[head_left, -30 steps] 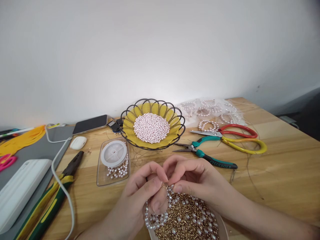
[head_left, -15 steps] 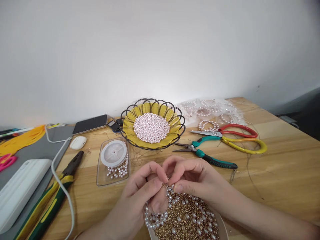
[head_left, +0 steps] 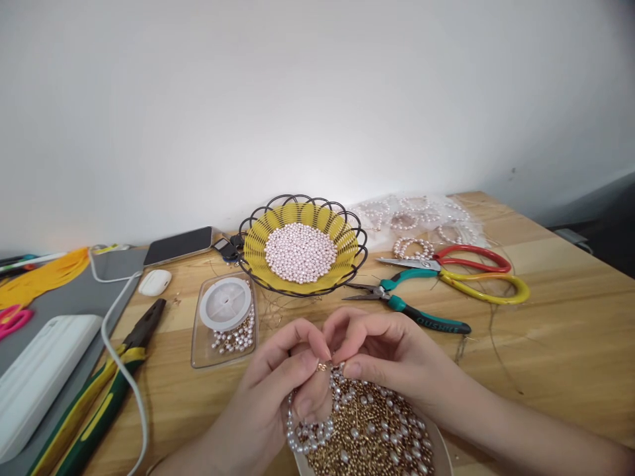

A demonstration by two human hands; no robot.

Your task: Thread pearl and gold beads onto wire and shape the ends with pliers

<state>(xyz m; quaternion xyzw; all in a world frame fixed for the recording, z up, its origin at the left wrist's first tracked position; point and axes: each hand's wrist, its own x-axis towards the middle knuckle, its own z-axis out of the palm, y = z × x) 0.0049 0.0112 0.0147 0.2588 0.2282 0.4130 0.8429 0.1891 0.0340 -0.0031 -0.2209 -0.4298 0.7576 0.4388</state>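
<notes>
My left hand (head_left: 280,380) and my right hand (head_left: 391,350) meet over a bowl (head_left: 449,463) of gold beads and pearls. Between the fingertips of both is a beaded strand, with small gold beads (head_left: 322,367) showing at my left thumb. A loop of pale pearls (head_left: 310,436) hangs below my left hand at the bowl's left side. My right thumb and index finger are closed on the strand's other part, close to the left fingertips. The fine thread or wire is too small to make out.
Behind stands a yellow basket (head_left: 253,254) of pink pearls. Pliers (head_left: 397,301) and scissors (head_left: 476,277) lie right. A clear box (head_left: 198,354) with a spool (head_left: 225,304), large pliers (head_left: 104,396), a cable (head_left: 122,360), white case (head_left: 155,283) and phone (head_left: 178,246) are left.
My left fingertips have shifted slightly, and more of the small gold beads shows between them. The pearl loop hangs almost as before.
</notes>
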